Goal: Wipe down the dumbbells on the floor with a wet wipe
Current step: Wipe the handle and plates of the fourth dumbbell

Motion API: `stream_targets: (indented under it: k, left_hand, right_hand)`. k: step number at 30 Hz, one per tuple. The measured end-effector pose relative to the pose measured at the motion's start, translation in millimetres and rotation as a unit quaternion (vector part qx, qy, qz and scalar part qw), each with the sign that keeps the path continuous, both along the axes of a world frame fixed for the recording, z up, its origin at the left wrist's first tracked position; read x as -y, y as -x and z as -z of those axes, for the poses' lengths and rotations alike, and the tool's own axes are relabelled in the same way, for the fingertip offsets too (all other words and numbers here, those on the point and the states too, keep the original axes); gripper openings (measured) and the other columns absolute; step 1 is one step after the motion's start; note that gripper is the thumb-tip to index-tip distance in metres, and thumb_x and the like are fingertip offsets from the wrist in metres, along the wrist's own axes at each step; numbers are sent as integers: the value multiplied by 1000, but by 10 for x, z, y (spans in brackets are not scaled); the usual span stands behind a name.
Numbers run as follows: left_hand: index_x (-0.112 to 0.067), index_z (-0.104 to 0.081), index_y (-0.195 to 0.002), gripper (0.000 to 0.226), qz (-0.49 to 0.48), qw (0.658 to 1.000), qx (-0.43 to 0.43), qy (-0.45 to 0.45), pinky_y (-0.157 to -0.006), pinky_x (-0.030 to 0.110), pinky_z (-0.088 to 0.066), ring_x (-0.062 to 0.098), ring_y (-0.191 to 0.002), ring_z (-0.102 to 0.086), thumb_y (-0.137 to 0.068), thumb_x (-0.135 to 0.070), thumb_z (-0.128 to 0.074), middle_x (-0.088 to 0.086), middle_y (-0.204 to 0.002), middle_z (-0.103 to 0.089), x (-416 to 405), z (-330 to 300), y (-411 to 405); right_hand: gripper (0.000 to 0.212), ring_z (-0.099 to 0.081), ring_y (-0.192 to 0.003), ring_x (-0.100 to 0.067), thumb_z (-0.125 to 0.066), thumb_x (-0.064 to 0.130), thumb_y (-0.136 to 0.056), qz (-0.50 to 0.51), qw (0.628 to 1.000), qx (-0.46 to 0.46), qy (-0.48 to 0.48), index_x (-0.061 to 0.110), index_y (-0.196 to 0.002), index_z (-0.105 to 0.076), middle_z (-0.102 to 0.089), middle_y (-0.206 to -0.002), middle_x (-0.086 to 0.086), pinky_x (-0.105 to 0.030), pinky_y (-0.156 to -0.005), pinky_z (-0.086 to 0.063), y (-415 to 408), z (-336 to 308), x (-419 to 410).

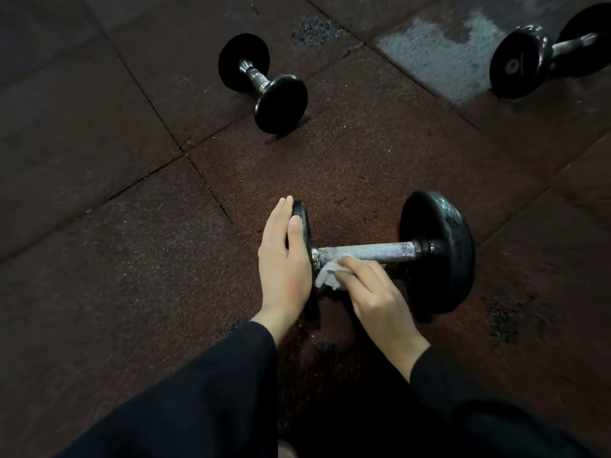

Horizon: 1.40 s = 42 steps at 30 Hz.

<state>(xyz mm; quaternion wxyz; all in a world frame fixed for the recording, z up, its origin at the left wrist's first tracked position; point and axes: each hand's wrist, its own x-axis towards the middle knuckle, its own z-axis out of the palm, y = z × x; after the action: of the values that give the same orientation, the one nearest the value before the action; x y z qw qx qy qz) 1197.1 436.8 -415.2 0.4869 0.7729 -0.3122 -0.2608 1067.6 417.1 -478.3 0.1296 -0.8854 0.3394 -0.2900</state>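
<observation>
A black dumbbell (436,252) with a grey metal handle lies on the floor in front of me. My left hand (286,259) rests flat against the outer face of its left disc, fingers straight, thumb on the disc's rim. My right hand (373,295) pinches a crumpled white wet wipe (329,276) and presses it against the left end of the handle, just beside the left disc. Most of the left disc is hidden behind my left hand.
A smaller black dumbbell (264,82) lies further away on the brown rubber floor tiles (99,226). A third dumbbell (542,57) sits at the top right beside a pale patch on the floor. My black sleeves fill the bottom of the view.
</observation>
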Motion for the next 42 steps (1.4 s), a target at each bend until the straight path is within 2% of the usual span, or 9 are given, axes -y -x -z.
stream_targets:
  k: [7, 12, 19, 23, 31, 35, 37, 40, 42]
  left_hand:
    - [-17, -46, -134, 37, -6, 1000, 4, 0, -111, 19, -23, 3, -132, -35, -99, -19, -35, -4, -143, -43, 7, 11, -10]
    - [-18, -45, -135, 37, -4, 1000, 2, -4, -111, 18, -22, 1, -132, -34, -99, -21, -34, -5, -143, -42, 10, 6, -4]
    - [-19, -45, -135, 37, -9, 1000, 11, -6, -109, 15, -22, 2, -132, -34, -99, -21, -35, -5, -143, -42, -30, 12, 8]
    - [-19, -45, -134, 37, -9, 1000, 11, -4, -110, 16, -21, 2, -132, -34, -99, -21, -35, -5, -143, -42, -17, 12, 9]
    - [-17, -45, -134, 37, -4, 1000, 18, 1, -112, 19, -22, 3, -133, -34, -99, -20, -35, -4, -143, -43, -14, 16, 4]
    - [-18, -46, -134, 37, -7, 1000, 9, 1, -111, 18, -22, 4, -132, -34, -99, -21, -35, -4, -143, -43, 7, 12, -3]
    - [-18, -45, -135, 37, -5, 1000, 4, 1, -111, 19, -22, 3, -133, -34, -99, -21, -35, -5, -143, -42, 3, 17, -3]
    - [-18, -45, -134, 37, -4, 1000, 10, 9, -113, 23, -23, 4, -133, -34, -99, -21, -35, -4, -143, -43, -13, 21, 3]
    - [-17, -45, -134, 37, -3, 1000, 13, 10, -113, 23, -23, 5, -133, -34, -99, -21, -35, -3, -143, -43, -14, 16, 4]
  right_hand:
    - [22, -52, -84, -23, -45, 4, -80, -7, 998, -3, -55, -1, -84, -66, -64, -91, -13, -28, -80, -42, -295, -172, 104]
    - [15, -58, -79, -28, -73, 3, -65, 87, 978, -140, -126, 7, -77, -65, -61, -82, -7, -35, -63, -50, -224, -351, 257]
    - [24, -58, -105, -29, -45, 12, -94, 50, 924, -308, -221, 6, -108, -64, -64, -111, -11, -32, -84, -45, -659, -604, 539]
    - [25, -47, -113, -23, -40, 9, -95, -32, 938, -309, -154, 9, -112, -57, -53, -119, -6, -28, -92, -33, -493, -539, 416]
    - [39, -44, -115, -24, -18, -11, -87, 145, 931, -265, -205, 1, -91, -55, -48, -98, -14, -27, -88, -35, -240, -553, 493]
    - [11, -55, -95, -29, -56, -4, -82, 62, 966, -219, -123, -2, -90, -63, -57, -96, -18, -30, -78, -41, -459, -556, 300]
    - [29, -53, -102, -31, -44, -3, -84, 40, 967, -214, -135, 0, -109, -59, -56, -106, -14, -30, -84, -40, -359, -497, 140]
    - [46, -64, -87, -30, -33, 7, -71, 69, 968, -184, -155, -1, -101, -66, -64, -99, -14, -34, -64, -58, -98, -457, 79]
    - [35, -63, -86, -32, -44, 3, -72, 75, 967, -186, -155, -2, -100, -66, -63, -99, -15, -39, -62, -58, -27, -419, 125]
